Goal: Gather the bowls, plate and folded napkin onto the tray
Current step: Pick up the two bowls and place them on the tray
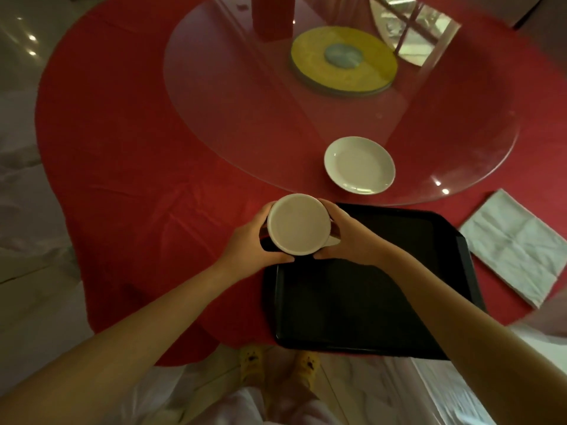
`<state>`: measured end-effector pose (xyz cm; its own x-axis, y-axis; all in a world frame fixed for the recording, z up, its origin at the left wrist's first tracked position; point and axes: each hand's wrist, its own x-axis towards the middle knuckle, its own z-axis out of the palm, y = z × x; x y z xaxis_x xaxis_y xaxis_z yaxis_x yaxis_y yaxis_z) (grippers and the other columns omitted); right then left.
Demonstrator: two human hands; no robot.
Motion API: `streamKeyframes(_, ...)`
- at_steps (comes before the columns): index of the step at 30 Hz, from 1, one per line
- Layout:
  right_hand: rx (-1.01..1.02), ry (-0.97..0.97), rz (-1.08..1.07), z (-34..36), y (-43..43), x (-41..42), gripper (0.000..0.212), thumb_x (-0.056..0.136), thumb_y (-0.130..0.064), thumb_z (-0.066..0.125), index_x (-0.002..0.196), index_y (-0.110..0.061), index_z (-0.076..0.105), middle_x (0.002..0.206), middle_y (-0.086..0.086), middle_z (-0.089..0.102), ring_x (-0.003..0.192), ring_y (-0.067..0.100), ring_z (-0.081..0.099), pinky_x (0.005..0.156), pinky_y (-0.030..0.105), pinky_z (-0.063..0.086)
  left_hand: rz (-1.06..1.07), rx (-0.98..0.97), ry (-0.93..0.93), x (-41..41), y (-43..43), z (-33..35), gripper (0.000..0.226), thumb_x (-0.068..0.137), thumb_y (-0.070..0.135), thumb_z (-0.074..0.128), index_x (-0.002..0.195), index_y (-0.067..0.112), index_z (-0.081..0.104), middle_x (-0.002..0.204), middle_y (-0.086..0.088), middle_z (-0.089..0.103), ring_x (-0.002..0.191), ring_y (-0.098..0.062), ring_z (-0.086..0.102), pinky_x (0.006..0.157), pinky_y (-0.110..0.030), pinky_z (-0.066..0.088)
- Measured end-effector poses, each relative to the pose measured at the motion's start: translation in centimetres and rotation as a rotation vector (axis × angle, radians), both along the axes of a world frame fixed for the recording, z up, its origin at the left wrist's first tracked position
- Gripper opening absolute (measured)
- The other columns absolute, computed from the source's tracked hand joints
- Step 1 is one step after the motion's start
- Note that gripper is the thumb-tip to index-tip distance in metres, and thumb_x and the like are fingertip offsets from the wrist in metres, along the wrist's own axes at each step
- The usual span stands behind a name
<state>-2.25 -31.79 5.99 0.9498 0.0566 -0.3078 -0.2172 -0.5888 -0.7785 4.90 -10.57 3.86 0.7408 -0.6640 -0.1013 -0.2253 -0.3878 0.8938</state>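
Both hands clamp one white bowl: left hand on its left side, right hand on its right, held above the far-left corner of the tray. Can't tell if it's a single bowl or a stack; only one rim shows. Tray bed is bare, so nothing is delivered yet. Plate sits just beyond the tray's far edge, on the glass turntable. Folded napkin lies on the red cloth just right of the tray. Left to do: set bowl down, then plate, then napkin.

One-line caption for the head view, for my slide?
Both hands hold a white bowl over the black tray's corner.
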Motion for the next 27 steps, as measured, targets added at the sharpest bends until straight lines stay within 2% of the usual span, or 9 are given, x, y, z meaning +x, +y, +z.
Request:
streamKeyframes(5,0.068,0.027,-0.054,-1.3,-0.9,-5.1,0.102,0.064,-0.015,0.081,0.138,-0.041,0.015,0.137,-0.016,0.034,0.126,0.001,0.038,0.100,0.026,0.041,-0.063,0.045,0.008,-3.6,-0.9,-0.3,0.098,0.054,0.037,0.085,0.123,0.065,0.021,0.114,0.042,0.043,0.103,0.023,0.043,0.079,0.002,0.036)
streamKeyframes(7,0.083,0.033,-0.077,-2.0,-1.0,-7.1,0.101,0.064,-0.019,0.081,0.131,-0.055,0.015,0.128,-0.032,0.032,0.119,-0.013,0.038,0.092,0.013,0.041,-0.093,0.066,0.034,-5.1,-1.1,-0.8,0.100,0.054,0.041,0.084,0.128,0.061,0.020,0.119,0.039,0.043,0.109,0.018,0.044,0.086,-0.003,0.037)
streamKeyframes(8,0.084,0.038,-0.091,-2.4,-1.0,-8.0,0.100,0.063,-0.022,0.081,0.128,-0.058,0.015,0.126,-0.036,0.032,0.118,-0.016,0.038,0.091,0.012,0.041,-0.103,0.079,0.044,-5.8,-1.1,-1.1,0.101,0.054,0.043,0.084,0.132,0.056,0.020,0.123,0.035,0.045,0.113,0.012,0.045,0.089,-0.010,0.039)
streamKeyframes(9,0.085,0.044,-0.105,-2.8,-1.0,-8.8,0.099,0.063,-0.024,0.081,0.128,-0.059,0.015,0.125,-0.037,0.032,0.119,-0.015,0.038,0.094,0.014,0.040,-0.110,0.091,0.050,-6.5,-1.2,-1.4,0.102,0.054,0.045,0.083,0.133,0.055,0.019,0.124,0.034,0.045,0.114,0.011,0.044,0.091,-0.013,0.040)
streamKeyframes(12,0.087,0.060,-0.131,-4.0,-1.1,-10.7,0.098,0.064,-0.028,0.081,0.132,-0.053,0.016,0.126,-0.040,0.032,0.121,-0.015,0.036,0.098,0.017,0.037,-0.127,0.104,0.052,-8.1,-1.5,-2.3,0.099,0.054,0.048,0.081,0.124,0.068,0.014,0.114,0.053,0.039,0.108,0.029,0.037,0.083,0.004,0.036)
streamKeyframes(14,0.086,0.070,-0.141,-4.8,-1.2,-11.5,0.097,0.064,-0.030,0.080,0.132,-0.054,0.016,0.126,-0.042,0.030,0.121,-0.018,0.033,0.098,0.016,0.035,-0.129,0.113,0.055,-8.8,-1.8,-2.7,0.098,0.054,0.047,0.081,0.121,0.071,0.013,0.113,0.057,0.036,0.108,0.033,0.033,0.082,0.009,0.031)
streamKeyframes(18,0.075,0.083,-0.157,-6.1,-1.5,-12.4,0.095,0.064,-0.034,0.080,0.131,-0.055,0.015,0.126,-0.044,0.027,0.121,-0.020,0.030,0.102,0.021,0.033,-0.134,0.146,0.059,-9.4,-2.4,-3.7,0.099,0.055,0.050,0.080,0.123,0.069,0.011,0.115,0.053,0.035,0.110,0.033,0.030,0.083,0.007,0.033)
streamKeyframes(23,0.065,0.101,-0.160,-7.4,-1.7,-12.5,0.096,0.064,-0.036,0.080,0.130,-0.057,0.014,0.125,-0.044,0.026,0.124,-0.012,0.030,0.104,0.025,0.032,-0.141,0.175,0.078,-9.7,-2.8,-4.9,0.099,0.056,0.048,0.081,0.125,0.066,0.012,0.119,0.050,0.032,0.110,0.034,0.028,0.084,0.008,0.029)
streamKeyframes(27,0.062,0.109,-0.165,-7.9,-1.9,-12.5,0.095,0.064,-0.037,0.079,0.125,-0.063,0.012,0.123,-0.045,0.025,0.119,-0.018,0.029,0.102,0.023,0.032,-0.125,0.183,0.108,-9.9,-3.1,-5.7,0.100,0.057,0.044,0.082,0.133,0.054,0.017,0.125,0.043,0.033,0.118,0.019,0.033,0.091,-0.004,0.030)
